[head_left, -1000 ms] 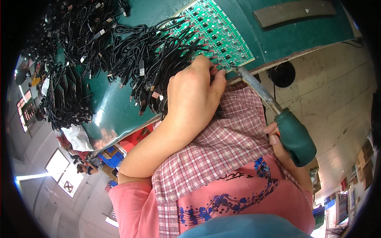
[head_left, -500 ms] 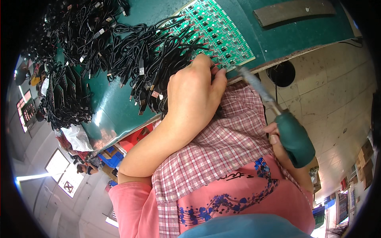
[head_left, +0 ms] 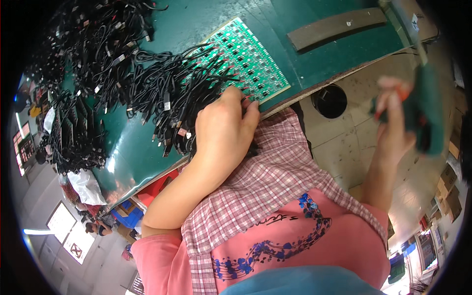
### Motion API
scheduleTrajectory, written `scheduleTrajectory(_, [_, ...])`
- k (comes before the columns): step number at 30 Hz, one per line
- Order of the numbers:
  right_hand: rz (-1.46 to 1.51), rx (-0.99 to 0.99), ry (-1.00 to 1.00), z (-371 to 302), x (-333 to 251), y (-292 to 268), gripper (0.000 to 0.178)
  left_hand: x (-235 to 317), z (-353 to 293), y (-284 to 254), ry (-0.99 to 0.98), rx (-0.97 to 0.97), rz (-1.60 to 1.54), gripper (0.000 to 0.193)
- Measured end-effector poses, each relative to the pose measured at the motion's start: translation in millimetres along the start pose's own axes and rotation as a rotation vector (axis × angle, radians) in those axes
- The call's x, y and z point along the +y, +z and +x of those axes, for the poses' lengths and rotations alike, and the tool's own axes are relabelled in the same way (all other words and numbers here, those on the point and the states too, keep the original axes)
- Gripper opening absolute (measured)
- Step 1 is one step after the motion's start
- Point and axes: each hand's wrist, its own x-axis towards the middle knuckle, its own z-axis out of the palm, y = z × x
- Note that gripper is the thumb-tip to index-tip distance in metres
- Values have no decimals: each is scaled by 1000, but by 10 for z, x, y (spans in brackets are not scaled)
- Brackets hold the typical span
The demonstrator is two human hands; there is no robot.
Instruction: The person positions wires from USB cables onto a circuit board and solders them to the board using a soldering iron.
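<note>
A green circuit board panel (head_left: 268,71) lies on the green table, with black cables (head_left: 164,81) fanned across its left side; their thin red wire ends reach the board. My left hand (head_left: 223,123) rests at the panel's near corner. Its thumb and fingers pinch a black cable, the very end of which the fingers hide. Off to the right, beyond the table edge, my right hand (head_left: 393,110) is closed round a soldering gun (head_left: 430,105) with a green handle. Motion blurs the tool, and its tip is hard to make out.
A flat grey-brown strip (head_left: 339,28) lies at the table's far right. More cable bundles (head_left: 105,44) pile up at the far left, near boards with cables (head_left: 73,130). A white plastic bag (head_left: 86,187) hangs at the left edge. A round black object (head_left: 329,102) stands on the floor.
My right hand has swung the soldering gun away from the board, outward and up to the right. My left hand stays at the panel corner, while the whole view has shifted slightly.
</note>
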Motion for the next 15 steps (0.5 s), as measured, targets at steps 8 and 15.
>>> scheduleTrajectory(8, [269, -9, 49, 431, -123, 298, 29, 67, -324, -648, 1, 20, -483, 19])
scheduleTrajectory(15, [885, -298, 297, -50, -64, 977, 31, 295, 21, -1268, 139, 379, -115, 22])
